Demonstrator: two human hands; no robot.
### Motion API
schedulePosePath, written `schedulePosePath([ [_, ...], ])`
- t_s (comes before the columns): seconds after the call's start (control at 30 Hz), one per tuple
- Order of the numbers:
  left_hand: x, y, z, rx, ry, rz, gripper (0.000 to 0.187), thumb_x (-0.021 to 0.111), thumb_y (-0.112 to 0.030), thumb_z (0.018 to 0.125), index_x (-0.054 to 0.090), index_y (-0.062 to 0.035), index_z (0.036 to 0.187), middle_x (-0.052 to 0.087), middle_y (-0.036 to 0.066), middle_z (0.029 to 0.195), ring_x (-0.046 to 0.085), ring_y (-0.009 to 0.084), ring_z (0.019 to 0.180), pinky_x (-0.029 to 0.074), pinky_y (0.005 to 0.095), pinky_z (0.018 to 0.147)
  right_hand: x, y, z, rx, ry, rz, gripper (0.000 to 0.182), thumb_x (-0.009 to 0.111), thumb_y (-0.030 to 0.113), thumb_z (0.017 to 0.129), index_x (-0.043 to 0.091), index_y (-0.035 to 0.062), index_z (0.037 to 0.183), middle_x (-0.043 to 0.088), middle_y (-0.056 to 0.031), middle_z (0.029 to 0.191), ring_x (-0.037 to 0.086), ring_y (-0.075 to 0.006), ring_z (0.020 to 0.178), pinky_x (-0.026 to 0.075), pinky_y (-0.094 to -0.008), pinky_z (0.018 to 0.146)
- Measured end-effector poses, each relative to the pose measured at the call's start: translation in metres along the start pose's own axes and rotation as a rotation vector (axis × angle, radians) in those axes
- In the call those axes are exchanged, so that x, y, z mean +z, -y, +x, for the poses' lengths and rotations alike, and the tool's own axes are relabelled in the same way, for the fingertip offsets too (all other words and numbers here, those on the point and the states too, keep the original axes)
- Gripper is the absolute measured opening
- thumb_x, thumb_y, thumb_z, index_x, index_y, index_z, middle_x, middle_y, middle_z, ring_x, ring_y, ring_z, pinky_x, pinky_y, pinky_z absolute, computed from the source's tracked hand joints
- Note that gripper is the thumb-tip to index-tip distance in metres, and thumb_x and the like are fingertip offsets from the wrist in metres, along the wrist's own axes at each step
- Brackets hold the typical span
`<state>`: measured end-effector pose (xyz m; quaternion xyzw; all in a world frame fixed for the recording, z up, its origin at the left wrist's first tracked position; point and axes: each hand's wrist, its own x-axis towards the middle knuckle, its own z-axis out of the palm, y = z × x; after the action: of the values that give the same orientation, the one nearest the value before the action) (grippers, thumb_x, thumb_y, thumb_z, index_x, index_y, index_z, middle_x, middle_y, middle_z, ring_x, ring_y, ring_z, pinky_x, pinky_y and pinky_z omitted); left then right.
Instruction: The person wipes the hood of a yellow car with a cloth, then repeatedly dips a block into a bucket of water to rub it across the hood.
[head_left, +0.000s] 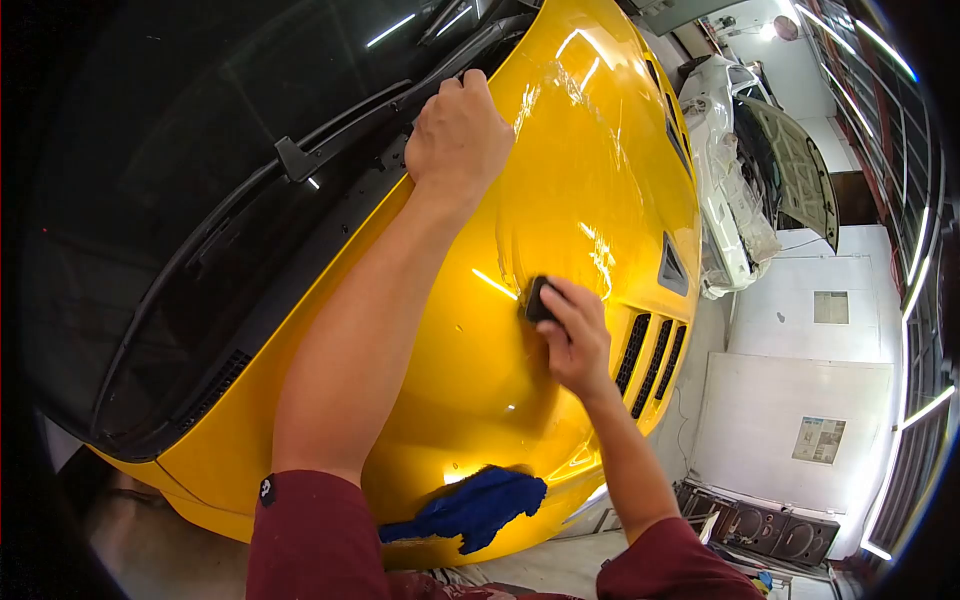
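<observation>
My right hand (578, 338) pinches a small black applicator block (541, 299) against the glossy yellow car hood (480, 370). Wet-looking streaks and smears mark the paint around and beyond the block. My left hand (460, 132) is closed, its knuckles up, at the hood's rear edge near the base of the windshield. What its curled fingers hold, if anything, is hidden. Nearer to me, a crumpled dark blue cloth (470, 508) lies on the hood.
A dark windshield (190, 130) with a black wiper (290, 160) fills the left side. Black vents (653, 355) are set into the hood. Beyond stand a white car (725, 190) with its hood raised and speakers (780, 532) by a white wall (770, 385).
</observation>
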<state>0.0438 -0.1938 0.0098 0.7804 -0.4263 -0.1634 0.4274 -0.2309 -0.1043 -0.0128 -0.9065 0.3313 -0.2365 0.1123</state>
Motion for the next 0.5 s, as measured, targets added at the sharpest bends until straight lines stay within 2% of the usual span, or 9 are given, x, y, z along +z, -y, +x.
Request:
schedulePosePath([
  [0.03,0.000,0.000,0.000,-0.003,0.005,0.009,0.023,0.052,-0.015,0.099,0.064,-0.0017,0.113,0.070,0.023,0.116,0.068,0.0455,0.108,0.056,0.0539,0.090,0.003,-0.016,0.016,-0.014,-0.009,-0.025,0.037,0.072,0.004,0.087,0.070,0.0056,0.124,0.068,-0.0174,0.128,0.062,-0.0384,0.119,0.047,-0.0453,0.104],
  [0.1,0.001,-0.002,0.001,0.006,0.012,0.013,0.023,0.052,-0.015,0.098,0.064,-0.0015,0.114,0.070,0.023,0.117,0.067,0.0451,0.109,0.056,0.0536,0.091,0.011,-0.037,0.069,0.099,-0.064,-0.002,0.036,0.072,0.006,0.087,0.070,0.0050,0.124,0.068,-0.0179,0.128,0.062,-0.0385,0.118,0.047,-0.0441,0.104],
  [0.17,0.001,0.000,0.000,0.007,0.023,0.010,0.024,0.052,-0.015,0.098,0.064,-0.0013,0.115,0.070,0.023,0.118,0.067,0.0447,0.110,0.056,0.0533,0.091,0.017,-0.036,0.089,0.132,-0.115,-0.002,0.035,0.072,0.007,0.088,0.070,0.0049,0.123,0.069,-0.0180,0.127,0.062,-0.0383,0.118,0.047,-0.0434,0.105],
  [0.37,0.005,0.002,0.002,0.016,-0.001,0.011,0.026,0.053,-0.015,0.098,0.065,-0.0039,0.117,0.070,0.023,0.119,0.067,0.0455,0.109,0.055,0.0531,0.092,0.010,0.029,-0.003,0.220,-0.096,-0.028,0.035,0.073,0.005,0.088,0.071,0.0056,0.123,0.068,-0.0157,0.128,0.062,-0.0382,0.119,0.045,-0.0455,0.106],
  [0.43,0.002,0.000,0.003,-0.016,0.009,0.026,0.024,0.053,-0.015,0.098,0.066,-0.0054,0.116,0.071,0.023,0.117,0.066,0.0458,0.109,0.055,0.0532,0.092,0.011,0.011,0.016,0.202,-0.135,-0.049,0.032,0.072,0.007,0.088,0.071,0.0050,0.121,0.068,-0.0159,0.128,0.062,-0.0384,0.117,0.046,-0.0450,0.105],
  [0.5,0.002,-0.005,0.003,-0.014,0.024,0.027,0.023,0.052,-0.015,0.098,0.067,-0.0066,0.114,0.071,0.023,0.115,0.066,0.0460,0.109,0.054,0.0531,0.091,0.011,-0.036,0.054,0.198,-0.202,-0.085,0.030,0.072,0.006,0.089,0.071,0.0043,0.118,0.068,-0.0167,0.127,0.062,-0.0389,0.116,0.047,-0.0456,0.103],
])
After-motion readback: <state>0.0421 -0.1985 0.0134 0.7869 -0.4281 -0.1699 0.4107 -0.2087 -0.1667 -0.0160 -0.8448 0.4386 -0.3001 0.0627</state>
